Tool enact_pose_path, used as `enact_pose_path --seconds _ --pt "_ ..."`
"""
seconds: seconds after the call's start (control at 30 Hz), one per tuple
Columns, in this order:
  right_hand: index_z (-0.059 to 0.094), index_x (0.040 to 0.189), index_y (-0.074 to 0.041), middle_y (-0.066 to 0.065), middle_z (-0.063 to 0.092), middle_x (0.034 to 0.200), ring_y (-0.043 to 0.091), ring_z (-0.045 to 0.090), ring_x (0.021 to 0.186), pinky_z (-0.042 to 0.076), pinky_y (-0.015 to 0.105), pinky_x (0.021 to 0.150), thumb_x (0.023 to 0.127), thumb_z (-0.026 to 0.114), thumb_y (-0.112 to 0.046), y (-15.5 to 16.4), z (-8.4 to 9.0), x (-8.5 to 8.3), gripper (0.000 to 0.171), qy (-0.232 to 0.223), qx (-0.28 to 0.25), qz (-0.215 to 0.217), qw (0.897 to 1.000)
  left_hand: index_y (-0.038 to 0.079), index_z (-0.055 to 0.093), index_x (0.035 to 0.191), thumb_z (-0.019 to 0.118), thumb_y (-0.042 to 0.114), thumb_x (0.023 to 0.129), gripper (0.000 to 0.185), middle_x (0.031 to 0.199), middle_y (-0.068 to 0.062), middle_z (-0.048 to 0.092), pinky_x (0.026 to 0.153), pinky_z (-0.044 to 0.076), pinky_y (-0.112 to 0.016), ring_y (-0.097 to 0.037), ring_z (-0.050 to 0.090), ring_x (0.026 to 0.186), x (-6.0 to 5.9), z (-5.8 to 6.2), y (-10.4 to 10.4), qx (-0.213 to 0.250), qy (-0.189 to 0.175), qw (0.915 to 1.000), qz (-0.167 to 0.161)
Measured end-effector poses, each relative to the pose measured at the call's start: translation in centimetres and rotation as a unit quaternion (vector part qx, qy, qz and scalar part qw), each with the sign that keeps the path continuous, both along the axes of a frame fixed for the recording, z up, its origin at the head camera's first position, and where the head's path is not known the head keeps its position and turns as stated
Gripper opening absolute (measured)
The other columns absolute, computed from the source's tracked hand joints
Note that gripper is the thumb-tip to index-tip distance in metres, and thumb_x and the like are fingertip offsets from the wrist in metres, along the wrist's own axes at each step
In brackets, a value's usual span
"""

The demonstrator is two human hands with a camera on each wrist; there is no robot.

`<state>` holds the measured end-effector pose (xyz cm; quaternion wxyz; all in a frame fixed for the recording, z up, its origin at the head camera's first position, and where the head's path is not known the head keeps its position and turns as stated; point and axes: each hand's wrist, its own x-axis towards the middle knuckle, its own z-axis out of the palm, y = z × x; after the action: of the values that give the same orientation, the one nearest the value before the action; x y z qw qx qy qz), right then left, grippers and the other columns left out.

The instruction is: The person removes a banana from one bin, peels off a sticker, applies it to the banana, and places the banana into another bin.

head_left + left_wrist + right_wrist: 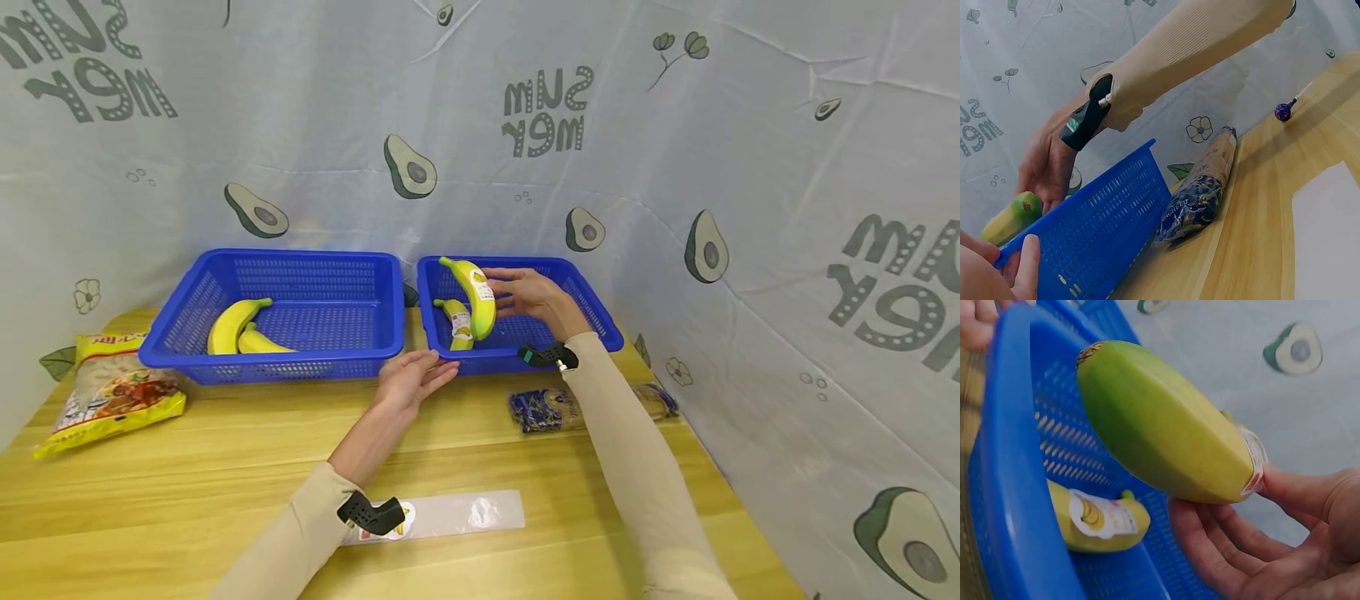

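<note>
Right grip (528,292) pinches a labelled banana (484,317) over the smaller blue basket (495,363).
Left grip (405,383) pinches that basket's rim, left of the right grip and nearer the person. Placing the fruit seems the step in hand; the next move likely calls for lowering it, then loosening the fingers. Below the right grip, the basket holds a second labelled banana (453,314); left of both grips, the larger basket (300,367) holds two bananas (229,327), no labels visible.
</note>
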<state>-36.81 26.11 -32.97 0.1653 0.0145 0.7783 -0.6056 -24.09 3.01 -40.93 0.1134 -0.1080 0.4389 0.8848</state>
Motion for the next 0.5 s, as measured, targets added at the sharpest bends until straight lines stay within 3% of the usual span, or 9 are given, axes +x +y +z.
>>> enact_pose_path --seconds 0.23,0.5 --pt "0.047 0.164 -0.015 0.019 0.057 0.154 0.044 0.06 0.135 0.054 0.054 0.111 0.111 0.061 -0.012 0.6 -1.1 -1.5 0.055 -0.019 0.007 0.002 1.0 -0.008 0.06 0.113 0.061 -0.01 0.104 0.01 0.1 -0.02 0.07 0.079 0.067 -0.033 -0.02 0.079 0.076 -0.1 0.0 0.1 -0.006 0.011 0.9999 -0.001" --pt "0.043 0.166 -0.013 0.018 0.062 0.142 0.039 0.066 0.123 0.053 0.055 0.113 0.113 0.057 -0.009 1.5 -1.7 -2.8 0.055 -0.061 0.018 0.006 0.998 -0.006 0.06 0.112 0.062 -0.009 0.104 0.01 0.094 -0.015 0.071 0.081 0.066 -0.033 -0.02 0.079 0.078 -0.2 0.2 0.0 -0.009 0.012 0.9999 -0.003"
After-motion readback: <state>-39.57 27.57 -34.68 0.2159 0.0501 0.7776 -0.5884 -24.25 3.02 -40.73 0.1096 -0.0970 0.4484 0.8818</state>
